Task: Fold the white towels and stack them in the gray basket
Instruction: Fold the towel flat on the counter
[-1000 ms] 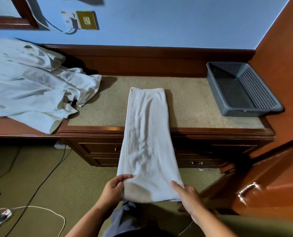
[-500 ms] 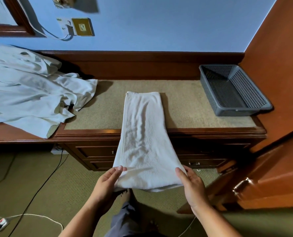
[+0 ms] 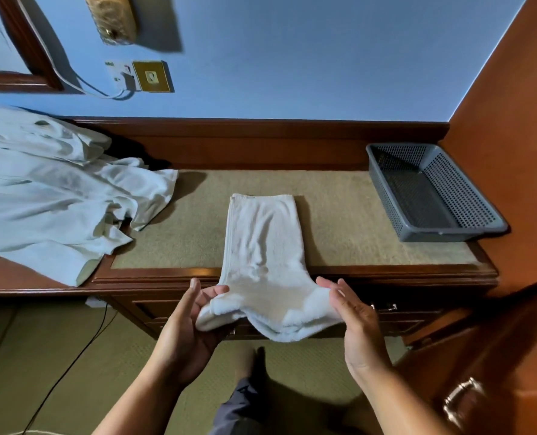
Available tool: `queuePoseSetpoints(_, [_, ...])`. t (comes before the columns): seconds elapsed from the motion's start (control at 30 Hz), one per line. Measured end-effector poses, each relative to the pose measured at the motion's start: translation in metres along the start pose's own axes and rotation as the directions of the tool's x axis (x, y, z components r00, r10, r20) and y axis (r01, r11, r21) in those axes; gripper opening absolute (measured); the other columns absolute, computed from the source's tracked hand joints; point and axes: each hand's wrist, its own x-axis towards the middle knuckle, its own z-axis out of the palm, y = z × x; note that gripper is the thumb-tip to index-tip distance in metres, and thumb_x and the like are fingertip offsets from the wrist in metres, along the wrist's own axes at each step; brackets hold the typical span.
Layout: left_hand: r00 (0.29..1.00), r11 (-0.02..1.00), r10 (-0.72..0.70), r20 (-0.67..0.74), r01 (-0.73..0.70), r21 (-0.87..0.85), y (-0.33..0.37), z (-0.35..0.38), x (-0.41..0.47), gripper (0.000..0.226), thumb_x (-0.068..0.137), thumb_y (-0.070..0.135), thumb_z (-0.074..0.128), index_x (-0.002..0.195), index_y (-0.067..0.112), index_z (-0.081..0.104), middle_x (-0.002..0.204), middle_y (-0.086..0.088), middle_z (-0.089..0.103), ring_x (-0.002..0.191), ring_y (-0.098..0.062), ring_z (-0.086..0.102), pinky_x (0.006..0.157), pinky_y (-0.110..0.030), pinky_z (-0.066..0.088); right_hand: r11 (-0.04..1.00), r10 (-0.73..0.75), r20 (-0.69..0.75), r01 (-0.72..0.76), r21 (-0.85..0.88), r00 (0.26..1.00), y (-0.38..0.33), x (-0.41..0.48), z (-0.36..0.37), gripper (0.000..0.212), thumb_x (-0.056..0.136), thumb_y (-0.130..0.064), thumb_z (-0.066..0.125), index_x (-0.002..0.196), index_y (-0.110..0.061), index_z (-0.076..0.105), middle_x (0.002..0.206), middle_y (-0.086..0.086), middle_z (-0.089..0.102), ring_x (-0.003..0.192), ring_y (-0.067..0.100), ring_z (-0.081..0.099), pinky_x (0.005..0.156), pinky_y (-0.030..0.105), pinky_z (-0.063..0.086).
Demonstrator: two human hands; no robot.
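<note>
**Near end lifted, cross-fold starting**

Left fingers [image 3: 194, 288] are straight, with the thumb pressed onto the towel [image 3: 264, 246], so the left hand [image 3: 192, 321] pinches its near left corner against the palm. The right hand [image 3: 355, 318] is flat and released. Its straight fingers push against the towel's right edge and grip nothing.

Change: half a second ago the near end hung flat below the edge of the surface [image 3: 339, 215], pinched at the hem by both hands. Now it is raised to about edge height and bunched between the palms. The far half has not moved and lies flat mid-surface in a narrow strip.

My read: this is the start of folding the near end over the far end (the lengthwise fold looks done). The bunched hem probably needs squaring before it lands.

Around:
- The gray basket [image 3: 443, 235] sits at the right end of the surface, well apart from the towel, with nothing inside.
- A pile of white linen [image 3: 50, 196] sits at the left end, near but not touching.
- A cupboard door [image 3: 461, 397] stands close to the right forearm.

Nothing lies between the towel and the basket.
</note>
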Motion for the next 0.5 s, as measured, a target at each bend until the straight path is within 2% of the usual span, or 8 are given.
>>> queuePoseSetpoints(0.1, [0.999,0.999,-0.003,0.033,0.005,-0.043,0.025,0.007,0.032,0.057,0.098,0.05,0.041,0.11,0.001,0.066,0.111,-0.025,0.069,0.094,-0.033,0.07,0.081,-0.039,0.06,0.995,0.014,-0.105,-0.004,0.097,0.994,-0.018,0.04,0.021,0.034,0.089,-0.028,0.066,0.095,0.004,0.075,0.098,0.014,0.076,0.101,0.008,0.068,0.088,0.013,0.044])
queuePoseSetpoints(0.17, [0.998,0.997,0.001,0.065,0.004,-0.08,0.046,0.015,0.058,0.052,0.086,0.046,0.057,0.105,0.001,0.075,0.113,-0.025,0.07,0.094,-0.034,0.072,0.081,-0.039,0.06,0.991,0.025,-0.208,0.004,0.136,0.978,-0.028,0.075,0.033,0.034,0.087,-0.034,0.066,0.081,-0.003,0.077,0.083,0.009,0.076,0.082,0.007,0.07,0.077,0.018,0.047])
queuePoseSetpoints(0.2, [0.996,0.994,0.009,0.088,0.001,-0.107,0.055,0.017,0.071,0.052,0.074,0.043,0.066,0.105,0.001,0.077,0.116,-0.025,0.069,0.096,-0.035,0.072,0.084,-0.04,0.06,0.988,0.037,-0.24,0.0,0.155,0.97,-0.032,0.091,0.037,0.036,0.087,-0.041,0.066,0.078,-0.009,0.077,0.081,0.007,0.076,0.08,0.01,0.07,0.076,0.023,0.048])
queuePoseSetpoints(0.27, [0.99,0.989,0.024,0.142,-0.003,-0.147,0.074,0.024,0.101,0.065,0.06,0.033,0.075,0.114,-0.004,0.073,0.128,-0.03,0.063,0.109,-0.039,0.069,0.095,-0.044,0.057,0.989,0.065,-0.277,-0.024,0.147,0.959,-0.036,0.132,0.04,0.059,0.08,-0.065,0.065,0.085,-0.008,0.078,0.087,0.01,0.075,0.086,0.019,0.069,0.078,0.033,0.05])
queuePoseSetpoints(0.33, [0.982,0.987,0.024,0.19,0.007,-0.159,0.092,0.031,0.132,0.058,0.071,0.023,0.059,0.12,-0.008,0.067,0.13,-0.034,0.06,0.115,-0.041,0.066,0.103,-0.046,0.05,0.993,0.105,-0.268,-0.087,0.078,0.958,-0.041,0.172,0.043,0.086,0.067,-0.088,0.059,0.106,-0.013,0.076,0.104,0.006,0.075,0.101,0.021,0.068,0.092,0.04,0.05])
queuePoseSetpoints(0.37, [0.981,0.988,0.016,0.192,0.013,-0.152,0.1,0.035,0.144,0.053,0.077,0.018,0.046,0.116,-0.008,0.069,0.127,-0.033,0.062,0.112,-0.04,0.067,0.102,-0.045,0.05,0.992,0.125,-0.226,-0.118,0.043,0.966,-0.044,0.188,0.044,0.087,0.067,-0.091,0.054,0.114,-0.02,0.074,0.112,0.003,0.074,0.109,0.02,0.067,0.1,0.042,0.048])
queuePoseSetpoints(0.43, [0.987,0.994,0.007,0.162,0.011,-0.109,0.115,0.041,0.169,0.052,0.079,0.009,0.033,0.104,-0.001,0.078,0.12,-0.029,0.068,0.103,-0.036,0.072,0.095,-0.04,0.055,0.985,0.171,-0.133,-0.173,-0.007,0.976,-0.049,0.218,0.048,0.07,0.08,-0.082,0.051,0.117,-0.026,0.072,0.116,0.002,0.073,0.111,0.018,0.067,0.101,0.041,0.047])
queuePoseSetpoints(0.5, [0.987,1.0,-0.006,0.163,0.011,-0.03,0.124,0.042,0.197,0.051,0.081,-0.001,0.034,0.1,0.005,0.08,0.119,-0.023,0.07,0.103,-0.03,0.073,0.092,-0.035,0.058,0.981,0.183,-0.085,-0.187,-0.043,0.979,-0.054,0.241,0.057,0.04,0.096,-0.052,0.054,0.107,-0.021,0.076,0.105,0.002,0.076,0.098,0.014,0.071,0.083,0.03,0.05])
